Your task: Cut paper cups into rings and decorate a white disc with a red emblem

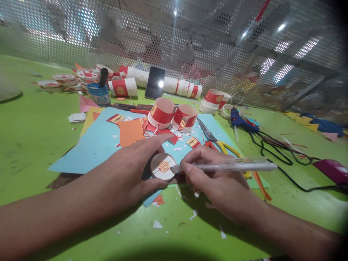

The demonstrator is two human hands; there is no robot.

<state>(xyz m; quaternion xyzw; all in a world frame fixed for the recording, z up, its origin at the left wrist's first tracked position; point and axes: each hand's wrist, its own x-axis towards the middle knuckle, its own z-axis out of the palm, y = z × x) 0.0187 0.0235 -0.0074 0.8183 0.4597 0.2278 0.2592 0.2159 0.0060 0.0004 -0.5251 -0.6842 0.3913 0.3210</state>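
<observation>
My left hand (136,163) curls around a small round white piece, a paper cup bottom (160,174) with an orange-red pattern in its middle and a thin line across it. Between the thumb and fingers of my right hand (212,174) is a pen (233,166) with a clear barrel, its tip at the right side of the disc. Beyond my hands, two cut red-and-white paper cup pieces (162,113) stand on light blue paper (89,145). Scissors with yellow handles (208,130) lie just past my right hand, partly hidden by it.
Orange paper (130,132) and scraps lie around. At the back are a dark phone (154,82), stacked paper cups (123,87) and a blue jar (98,93). A blue glue gun (243,121) with a black cord lies right. A perforated screen (190,43) stands behind the green table.
</observation>
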